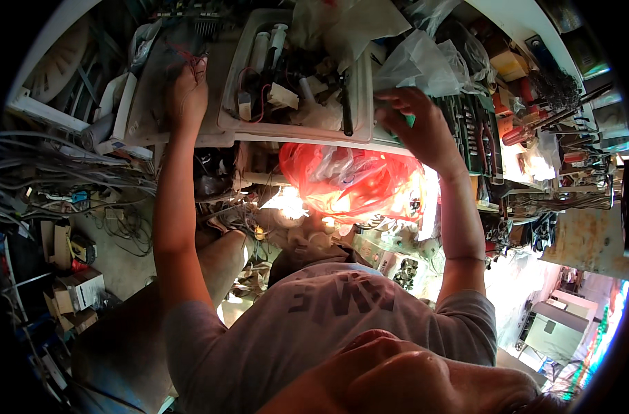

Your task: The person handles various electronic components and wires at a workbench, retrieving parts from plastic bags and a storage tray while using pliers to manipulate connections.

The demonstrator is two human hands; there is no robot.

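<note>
My left hand (187, 96) lies back-up on a grey flat panel (149, 103) at the bench's left end. Its fingertips reach thin red wires (194, 62); whether they pinch them is hidden. My right hand (419, 127) is raised over the bench's right part, fingers curled around a small green object (409, 121), of which only a sliver shows. It hovers beside an open dark socket set case (472, 131) and just below crumpled clear plastic bags (421, 62). Between my hands stands a white tray (364, 103).
The tray holds syringes (269, 41), a black tool (346, 110) and small white parts. A red plastic bag (349, 179) bulges under the bench. Tangled cables (59, 172) and cardboard boxes (76, 290) fill the left. Tools and bottles (528, 103) crowd the right.
</note>
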